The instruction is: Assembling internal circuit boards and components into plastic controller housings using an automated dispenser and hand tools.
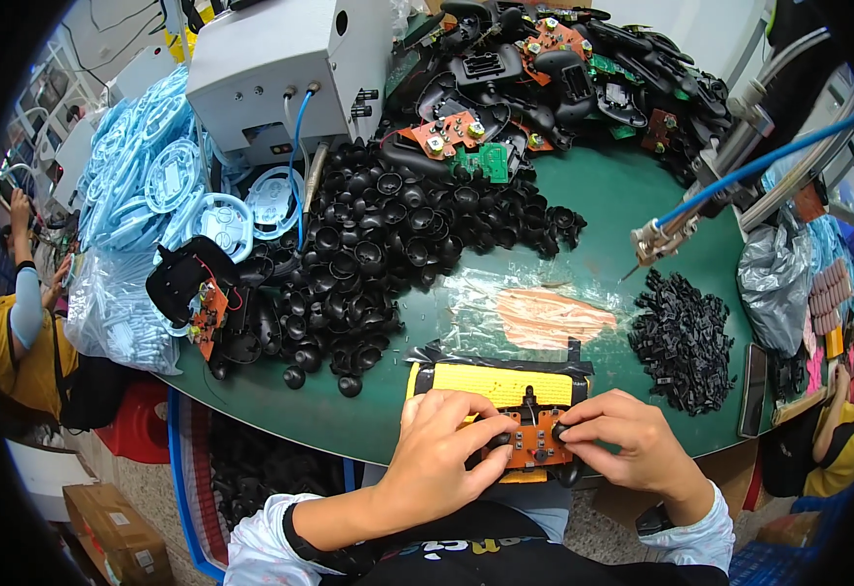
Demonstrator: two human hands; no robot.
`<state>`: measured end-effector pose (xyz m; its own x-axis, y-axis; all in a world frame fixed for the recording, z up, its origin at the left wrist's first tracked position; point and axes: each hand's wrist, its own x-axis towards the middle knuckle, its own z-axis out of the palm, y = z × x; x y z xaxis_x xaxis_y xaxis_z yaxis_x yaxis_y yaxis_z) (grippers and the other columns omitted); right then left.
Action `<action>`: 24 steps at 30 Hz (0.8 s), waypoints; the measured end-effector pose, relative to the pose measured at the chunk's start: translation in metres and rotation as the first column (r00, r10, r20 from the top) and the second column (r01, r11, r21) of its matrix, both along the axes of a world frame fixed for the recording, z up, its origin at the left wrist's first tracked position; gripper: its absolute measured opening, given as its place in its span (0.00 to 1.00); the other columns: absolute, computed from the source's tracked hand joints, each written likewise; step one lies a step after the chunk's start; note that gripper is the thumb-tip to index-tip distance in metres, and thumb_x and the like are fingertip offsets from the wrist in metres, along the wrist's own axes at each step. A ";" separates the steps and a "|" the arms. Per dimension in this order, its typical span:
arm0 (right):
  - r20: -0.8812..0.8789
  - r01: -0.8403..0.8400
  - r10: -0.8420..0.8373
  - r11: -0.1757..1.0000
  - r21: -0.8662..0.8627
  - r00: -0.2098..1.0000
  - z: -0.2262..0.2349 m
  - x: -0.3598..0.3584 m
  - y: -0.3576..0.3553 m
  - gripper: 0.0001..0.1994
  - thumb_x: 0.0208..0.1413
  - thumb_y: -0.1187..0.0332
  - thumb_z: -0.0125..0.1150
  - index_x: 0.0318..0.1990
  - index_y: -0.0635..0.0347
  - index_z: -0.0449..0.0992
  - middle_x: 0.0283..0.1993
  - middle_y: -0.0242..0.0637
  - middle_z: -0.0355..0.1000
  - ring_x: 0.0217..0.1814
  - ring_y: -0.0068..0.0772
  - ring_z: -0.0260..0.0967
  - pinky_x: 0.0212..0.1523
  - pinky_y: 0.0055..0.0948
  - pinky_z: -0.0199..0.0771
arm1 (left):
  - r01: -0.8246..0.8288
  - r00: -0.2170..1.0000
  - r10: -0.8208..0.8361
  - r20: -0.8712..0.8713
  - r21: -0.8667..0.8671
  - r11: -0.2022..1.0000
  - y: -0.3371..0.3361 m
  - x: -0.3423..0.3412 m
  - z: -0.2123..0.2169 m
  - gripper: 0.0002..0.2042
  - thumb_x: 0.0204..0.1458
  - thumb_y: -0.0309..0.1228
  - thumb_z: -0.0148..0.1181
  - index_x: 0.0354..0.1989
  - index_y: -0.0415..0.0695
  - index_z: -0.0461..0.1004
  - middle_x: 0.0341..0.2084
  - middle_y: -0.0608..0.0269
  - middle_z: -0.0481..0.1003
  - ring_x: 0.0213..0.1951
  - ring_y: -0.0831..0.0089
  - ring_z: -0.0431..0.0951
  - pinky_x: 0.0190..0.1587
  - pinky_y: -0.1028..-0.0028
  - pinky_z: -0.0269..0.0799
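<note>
In front of me an orange circuit board (538, 444) with small silver and dark parts lies on a yellow pad (544, 385) edged with black tape. It appears to belong to a game controller. My left hand (443, 441) is closed at the board's left end, thumb and index finger around a dark round thumbstick cap (498, 439). At the other end, my right hand (632, 439) pinches another black thumbstick cap (560, 430). The fingers partly hide both caps, so I cannot tell how they sit on the board. Dark casing shows below the board.
Black cup-shaped caps (368, 244) are heaped left of the pad, small black parts (683, 342) right. Controller shells and boards (563, 78) pile up behind. A grey machine (261, 78) stands back left; a metal nozzle arm (671, 234) hangs at right. A phone (754, 391) lies near the edge.
</note>
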<state>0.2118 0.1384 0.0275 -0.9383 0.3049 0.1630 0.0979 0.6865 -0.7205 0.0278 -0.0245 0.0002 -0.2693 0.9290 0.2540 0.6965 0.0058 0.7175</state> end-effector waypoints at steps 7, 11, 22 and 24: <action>-0.079 0.079 -0.069 0.989 0.128 0.994 -0.003 0.000 -0.004 0.10 0.41 0.77 0.71 0.33 0.61 0.79 0.35 0.36 0.77 0.35 0.37 0.75 0.36 0.31 0.76 | 0.011 1.000 -0.011 0.000 -0.003 1.000 -0.001 -0.003 -0.002 0.13 0.43 0.30 0.71 0.39 0.47 0.80 0.34 0.69 0.75 0.41 0.68 0.72 0.47 0.68 0.59; -0.114 0.123 -0.107 0.982 0.143 0.988 -0.001 -0.002 -0.003 0.09 0.42 0.77 0.71 0.32 0.61 0.78 0.34 0.36 0.76 0.33 0.37 0.75 0.34 0.31 0.75 | 0.010 1.000 -0.010 -0.018 -0.004 1.000 -0.001 -0.003 -0.001 0.13 0.42 0.31 0.72 0.39 0.48 0.80 0.33 0.70 0.75 0.41 0.69 0.72 0.47 0.68 0.59; -0.071 0.066 -0.058 0.990 0.122 0.996 -0.004 -0.002 -0.002 0.09 0.42 0.78 0.70 0.33 0.60 0.79 0.34 0.36 0.77 0.34 0.37 0.75 0.36 0.31 0.76 | 0.028 0.999 -0.029 -0.022 -0.016 0.999 -0.001 -0.002 0.002 0.13 0.42 0.29 0.71 0.39 0.47 0.79 0.35 0.70 0.76 0.42 0.69 0.72 0.49 0.66 0.59; -0.071 0.052 -0.044 0.992 0.117 0.996 -0.003 -0.003 -0.002 0.09 0.42 0.78 0.70 0.33 0.60 0.79 0.35 0.36 0.77 0.34 0.37 0.75 0.36 0.31 0.76 | 0.025 0.999 -0.026 -0.027 -0.014 1.000 -0.002 -0.001 0.002 0.13 0.42 0.29 0.70 0.39 0.47 0.79 0.35 0.71 0.76 0.43 0.69 0.73 0.49 0.66 0.59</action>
<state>0.2090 0.1365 0.0246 -0.9085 0.3239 0.2640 0.0861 0.7633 -0.6403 0.0266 -0.0262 0.0026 -0.2387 0.9390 0.2478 0.7156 -0.0024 0.6985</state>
